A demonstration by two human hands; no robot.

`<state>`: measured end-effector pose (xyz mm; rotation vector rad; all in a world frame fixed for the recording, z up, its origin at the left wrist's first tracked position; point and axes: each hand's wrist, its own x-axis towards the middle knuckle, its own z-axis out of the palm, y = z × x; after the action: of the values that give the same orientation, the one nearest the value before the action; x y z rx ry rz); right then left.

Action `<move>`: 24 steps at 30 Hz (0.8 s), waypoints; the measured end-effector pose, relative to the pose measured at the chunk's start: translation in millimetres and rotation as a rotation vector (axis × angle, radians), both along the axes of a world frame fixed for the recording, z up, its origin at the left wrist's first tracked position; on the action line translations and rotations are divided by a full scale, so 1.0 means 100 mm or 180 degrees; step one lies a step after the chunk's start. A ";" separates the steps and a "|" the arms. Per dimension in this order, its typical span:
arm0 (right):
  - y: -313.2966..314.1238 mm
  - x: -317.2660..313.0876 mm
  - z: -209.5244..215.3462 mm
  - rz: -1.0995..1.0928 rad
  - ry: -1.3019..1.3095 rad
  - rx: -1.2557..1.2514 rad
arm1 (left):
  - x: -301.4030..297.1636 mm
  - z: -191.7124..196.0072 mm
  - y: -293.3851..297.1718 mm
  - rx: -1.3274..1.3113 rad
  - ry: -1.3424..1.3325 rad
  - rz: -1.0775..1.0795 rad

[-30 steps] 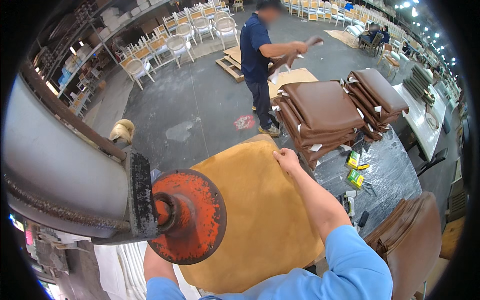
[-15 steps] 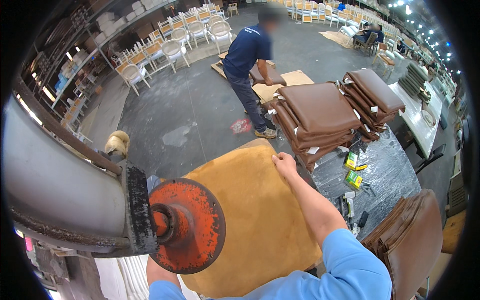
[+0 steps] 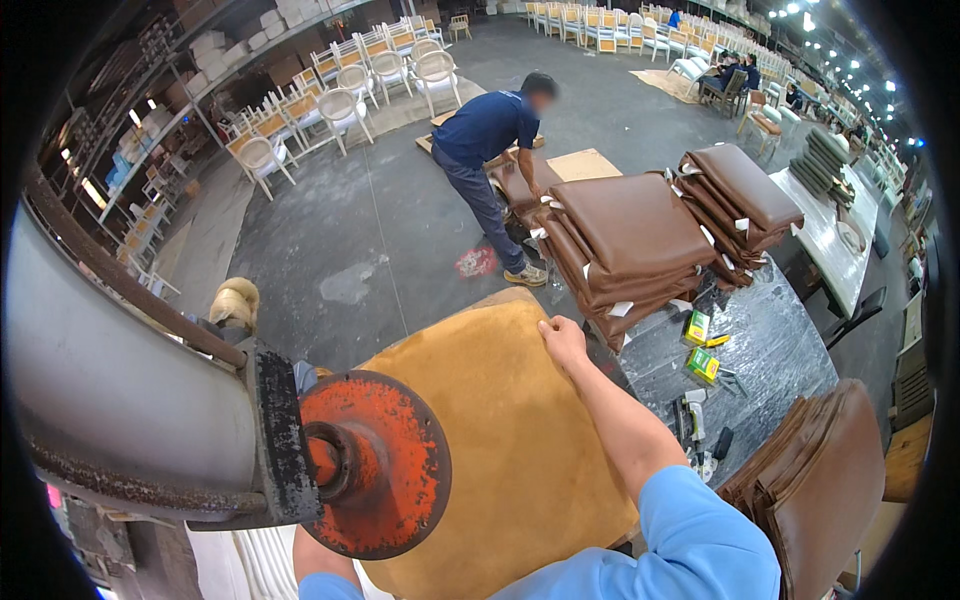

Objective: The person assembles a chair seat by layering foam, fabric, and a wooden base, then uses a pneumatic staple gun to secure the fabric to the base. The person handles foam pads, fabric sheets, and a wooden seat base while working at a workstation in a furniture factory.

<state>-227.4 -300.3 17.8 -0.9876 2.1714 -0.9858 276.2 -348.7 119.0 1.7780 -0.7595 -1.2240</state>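
A broad tan pad (image 3: 510, 420), shaped like a chair seat, lies in front of me beneath an orange, paint-worn press disc (image 3: 380, 465). At the pad's far right corner, my right hand (image 3: 563, 340) has its fingers closed over the edge. My left forearm (image 3: 325, 555) comes up at the lower left; the disc hides my left hand, so its fingers do not show. The disc hangs from a thick grey machine arm (image 3: 140, 370) and covers the pad's left side.
Stacked brown seat cushions (image 3: 635, 230) stand ahead right on a plastic-covered table (image 3: 760, 330), with yellow-green boxes (image 3: 703, 363) and a staple gun (image 3: 693, 410). Brown covers (image 3: 825, 480) are piled at the near right. A co-worker (image 3: 490, 140) bends over cushions.
The co-worker has bent lower and brought a brown cushion toward the stacks. My right hand keeps its hold on the pad's edge; the view has shifted slightly.
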 end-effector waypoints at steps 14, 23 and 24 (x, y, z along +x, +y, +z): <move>-0.17 -0.02 0.11 0.0077 -0.0233 0.0132 | 0.01 0.04 0.01 -0.0040 -0.0067 0.0016; -0.28 0.03 0.03 -0.0041 -0.0208 0.0062 | -0.07 0.00 -0.05 -0.0065 -0.0062 -0.0026; -0.29 0.05 0.02 -0.0082 -0.0181 0.0060 | -0.05 -0.02 -0.04 -0.0070 -0.0045 -0.0022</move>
<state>-221.9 -329.1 19.8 -0.9139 2.1478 -0.9916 270.9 -352.3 116.8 1.7693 -0.7850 -1.2044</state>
